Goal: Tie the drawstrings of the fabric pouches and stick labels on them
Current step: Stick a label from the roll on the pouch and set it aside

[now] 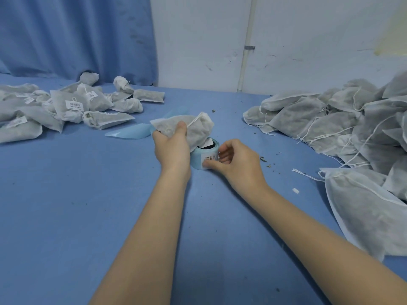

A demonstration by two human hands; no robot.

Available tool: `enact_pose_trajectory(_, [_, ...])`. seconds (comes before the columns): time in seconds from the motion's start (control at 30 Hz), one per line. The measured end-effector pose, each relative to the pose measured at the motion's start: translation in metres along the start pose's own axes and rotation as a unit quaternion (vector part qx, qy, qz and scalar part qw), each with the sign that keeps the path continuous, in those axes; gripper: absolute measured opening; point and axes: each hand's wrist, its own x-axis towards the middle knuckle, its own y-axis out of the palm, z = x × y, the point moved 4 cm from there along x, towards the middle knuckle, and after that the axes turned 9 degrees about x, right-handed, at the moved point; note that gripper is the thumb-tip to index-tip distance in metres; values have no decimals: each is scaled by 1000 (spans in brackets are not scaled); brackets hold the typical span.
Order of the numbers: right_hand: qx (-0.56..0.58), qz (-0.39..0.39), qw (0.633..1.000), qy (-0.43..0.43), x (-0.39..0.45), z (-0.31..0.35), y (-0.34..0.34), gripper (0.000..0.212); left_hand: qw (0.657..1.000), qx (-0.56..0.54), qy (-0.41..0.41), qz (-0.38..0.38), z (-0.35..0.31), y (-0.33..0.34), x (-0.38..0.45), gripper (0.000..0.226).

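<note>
- Two bare forearms reach forward from the bottom edge over a blue-covered bench (66,205), meeting near the middle of the view.
- The left hand (170,148) holds a grey-white fabric pouch (193,128) just above the bench; thumb on the near face, fingers curled behind, so the grip is clenched on the pouch. Most of the pouch sticks up and to the right beyond the hand, and a white drawstring (195,122) crosses its top.
- Directly below the pouch, touching its lower edge, a pale blue label roll (203,156) stands on the bench.
- The right hand (235,160) grasps the roll from the right, thumb and fingertips pinching a white printed label (209,157) on its outer face.
- A strip of blue backing paper (130,131) lies just left of the left hand.
- Far left: a heap of labelled pouches (72,104).
- Right: a larger pile of unlabelled pouches (343,119), loose strings trailing.
- Behind: a blue curtain (77,36) and a white wall (308,40).
</note>
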Motion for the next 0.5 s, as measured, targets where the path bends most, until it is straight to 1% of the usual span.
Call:
enact_pose_trajectory(0.3, [38, -30, 998, 40, 3, -5, -8, 26, 999, -10, -32, -3, 5, 1, -1, 44])
enact_pose_trajectory(0.43, [10, -40, 999, 17, 1, -2, -9, 22, 999, -9, -33, -3, 4, 1, -2, 45])
enact_pose_trajectory(0.5, [-14, -14, 1000, -5, -2, 3, -8, 20, 999, -10, -32, -1, 3, 0, -3, 46])
